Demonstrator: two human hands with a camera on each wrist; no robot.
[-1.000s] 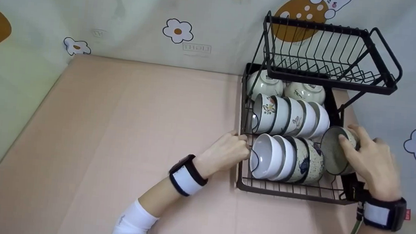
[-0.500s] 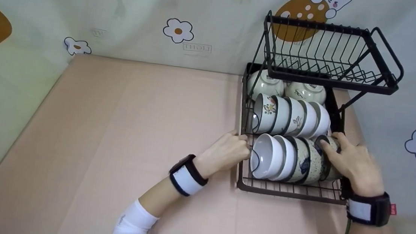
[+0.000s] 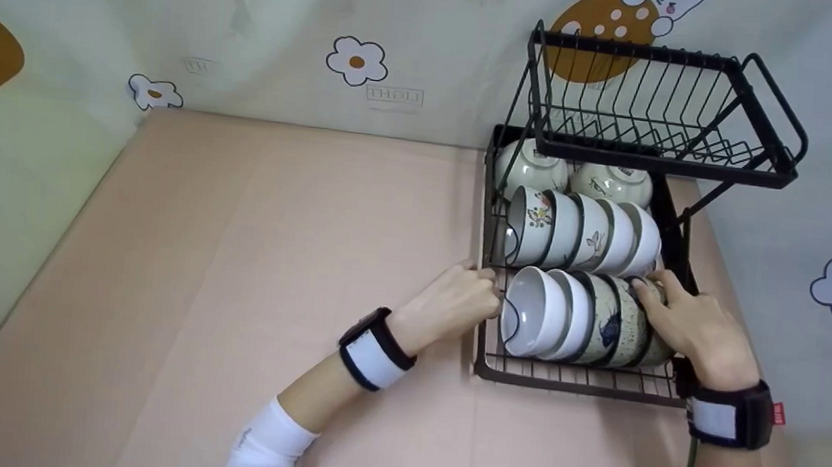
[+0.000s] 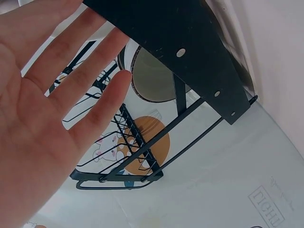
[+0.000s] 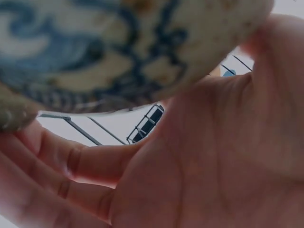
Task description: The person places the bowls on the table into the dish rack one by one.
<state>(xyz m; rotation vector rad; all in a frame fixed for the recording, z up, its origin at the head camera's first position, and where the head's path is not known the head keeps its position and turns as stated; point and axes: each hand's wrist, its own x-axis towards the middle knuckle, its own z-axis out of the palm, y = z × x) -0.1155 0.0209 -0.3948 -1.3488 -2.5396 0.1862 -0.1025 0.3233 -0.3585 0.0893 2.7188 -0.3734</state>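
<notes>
My right hand (image 3: 701, 330) grips a speckled bowl (image 3: 656, 345) at the right end of the front row, thumb at its rim. Blue painting shows on this bowl (image 5: 142, 52) in the right wrist view, close over the palm. It stands on edge, nested against another speckled bowl (image 3: 629, 331). Further left in that row are a dark-rimmed bowl with a blue motif (image 3: 599, 321) and white bowls (image 3: 533, 315). My left hand (image 3: 459, 301) holds the left side of the black dish rack (image 3: 560, 388); its fingers pass behind the side plate (image 4: 190, 57) in the left wrist view.
Behind the front row, several patterned bowls (image 3: 530, 225) stand on edge. Two upturned bowls (image 3: 534, 169) sit at the back under the rack's upper tier (image 3: 663, 165). The pale pink table (image 3: 271, 251) meets a flower-printed cloth (image 3: 252, 39) behind.
My right hand has moved left and brought the speckled bowl from the rack's right side into the front row, against the others. The left hand stays in place.
</notes>
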